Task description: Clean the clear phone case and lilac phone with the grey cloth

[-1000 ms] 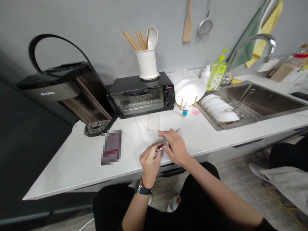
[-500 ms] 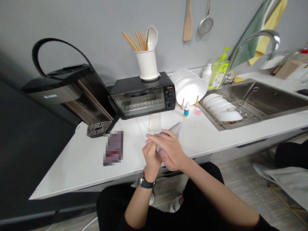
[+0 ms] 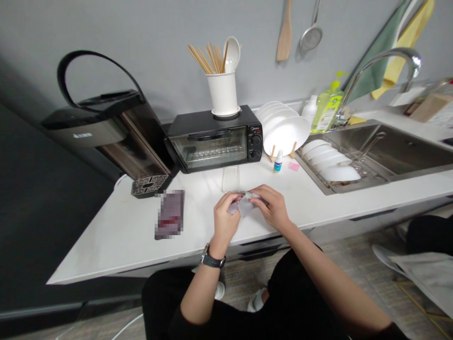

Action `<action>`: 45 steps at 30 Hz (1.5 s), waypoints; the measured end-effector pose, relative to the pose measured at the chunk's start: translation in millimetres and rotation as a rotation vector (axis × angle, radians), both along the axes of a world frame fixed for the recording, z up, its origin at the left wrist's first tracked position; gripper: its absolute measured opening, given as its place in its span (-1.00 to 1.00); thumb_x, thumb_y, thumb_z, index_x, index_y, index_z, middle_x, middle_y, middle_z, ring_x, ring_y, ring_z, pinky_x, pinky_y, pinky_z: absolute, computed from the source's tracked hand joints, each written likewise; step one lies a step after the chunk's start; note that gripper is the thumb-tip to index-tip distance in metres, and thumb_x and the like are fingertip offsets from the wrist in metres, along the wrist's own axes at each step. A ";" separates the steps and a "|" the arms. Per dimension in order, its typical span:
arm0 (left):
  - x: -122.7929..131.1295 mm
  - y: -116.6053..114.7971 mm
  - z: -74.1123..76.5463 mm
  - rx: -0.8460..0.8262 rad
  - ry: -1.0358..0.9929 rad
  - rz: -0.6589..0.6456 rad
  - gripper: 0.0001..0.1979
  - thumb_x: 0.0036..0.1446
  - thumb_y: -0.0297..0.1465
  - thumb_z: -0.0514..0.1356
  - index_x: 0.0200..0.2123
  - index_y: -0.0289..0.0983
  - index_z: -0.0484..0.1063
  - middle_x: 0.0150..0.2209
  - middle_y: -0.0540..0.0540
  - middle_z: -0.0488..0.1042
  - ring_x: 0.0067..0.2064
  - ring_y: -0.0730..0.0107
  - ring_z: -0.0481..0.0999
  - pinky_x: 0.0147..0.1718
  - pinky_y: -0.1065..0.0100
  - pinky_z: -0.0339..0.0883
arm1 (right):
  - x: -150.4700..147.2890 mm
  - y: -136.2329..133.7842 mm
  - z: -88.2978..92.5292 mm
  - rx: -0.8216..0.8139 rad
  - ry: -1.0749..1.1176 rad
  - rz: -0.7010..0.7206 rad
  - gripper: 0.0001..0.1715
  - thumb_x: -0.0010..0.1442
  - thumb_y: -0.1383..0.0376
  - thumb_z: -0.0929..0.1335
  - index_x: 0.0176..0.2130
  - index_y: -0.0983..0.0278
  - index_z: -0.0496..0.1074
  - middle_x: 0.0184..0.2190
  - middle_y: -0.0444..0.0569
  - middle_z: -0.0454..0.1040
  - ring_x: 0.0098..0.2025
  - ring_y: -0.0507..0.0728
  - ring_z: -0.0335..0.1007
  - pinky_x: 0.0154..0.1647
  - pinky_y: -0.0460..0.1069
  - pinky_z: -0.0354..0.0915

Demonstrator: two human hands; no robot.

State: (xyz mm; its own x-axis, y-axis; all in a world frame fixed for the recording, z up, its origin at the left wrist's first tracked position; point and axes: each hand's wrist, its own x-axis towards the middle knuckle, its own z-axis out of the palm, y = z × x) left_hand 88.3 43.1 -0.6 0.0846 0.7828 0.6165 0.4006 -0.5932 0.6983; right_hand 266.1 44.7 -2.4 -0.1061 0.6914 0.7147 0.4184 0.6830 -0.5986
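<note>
A small thin grey cloth (image 3: pixel 246 208) is held bunched between my two hands above the counter. My left hand (image 3: pixel 225 218), with a dark-strapped watch on its wrist, pinches the cloth's left part. On the other side, the fingers and thumb of my right hand (image 3: pixel 272 207) grip its upper right part. Just beyond the hands lies a clear phone case (image 3: pixel 230 178). A dark flat object (image 3: pixel 171 212), blurred by pixels and phone-shaped, rests to the left. Farther right stands a small white spray bottle (image 3: pixel 278 163) with a blue label, beside a pink slip (image 3: pixel 293 166).
A black toaster oven (image 3: pixel 215 150) with a white utensil holder (image 3: pixel 223 93) on top stands behind. Left of it is a tall dark dispenser (image 3: pixel 120 141). White plates (image 3: pixel 287 134) stand in a rack near the sink (image 3: pixel 406 153). A person's leg (image 3: pixel 430 241) shows at right.
My right hand has moved off the left hand, and the hands are now side by side, both gripping the cloth, which is bunched up between them. The view has shifted slightly.
</note>
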 end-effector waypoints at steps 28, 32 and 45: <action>-39.1 -4.1 -23.1 -0.592 -0.100 -0.172 -0.66 0.25 -0.11 0.32 -0.18 -0.29 0.58 -0.36 -0.01 0.53 -0.39 0.41 0.42 -0.42 0.45 0.24 | 11.7 11.1 -22.1 -0.743 0.451 0.315 -0.44 0.19 -0.22 0.45 -0.27 0.22 0.50 -0.42 -0.10 0.47 -0.39 0.11 0.35 -0.35 -0.02 0.27; -39.4 -4.8 -24.6 -0.605 -0.085 -0.197 -0.65 0.24 -0.10 0.33 -0.16 -0.29 0.60 -0.36 -0.02 0.55 -0.39 0.41 0.43 -0.43 0.45 0.25 | 11.8 12.8 -24.2 -0.761 0.329 0.189 -0.41 0.07 -0.22 0.52 -0.38 0.23 0.48 -0.54 -0.15 0.40 -0.49 0.07 0.24 -0.49 -0.05 0.17; -34.8 -5.1 -23.6 -0.590 -0.208 -0.151 -0.67 0.07 -0.18 0.44 -0.22 -0.31 0.64 -0.37 -0.03 0.58 -0.40 0.42 0.43 -0.44 0.44 0.28 | 13.7 13.1 -20.8 -0.679 0.257 0.169 -0.42 0.22 -0.19 0.43 -0.43 0.26 0.50 -0.52 -0.13 0.43 -0.44 0.08 0.27 -0.42 -0.04 0.19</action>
State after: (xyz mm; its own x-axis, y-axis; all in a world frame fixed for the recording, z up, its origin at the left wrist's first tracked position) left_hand 53.5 38.0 -24.3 0.1459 0.9841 0.1011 0.1640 -0.1248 0.9785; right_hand 279.8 57.8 -23.2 -0.1372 0.9787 0.1525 0.1308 0.1705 -0.9766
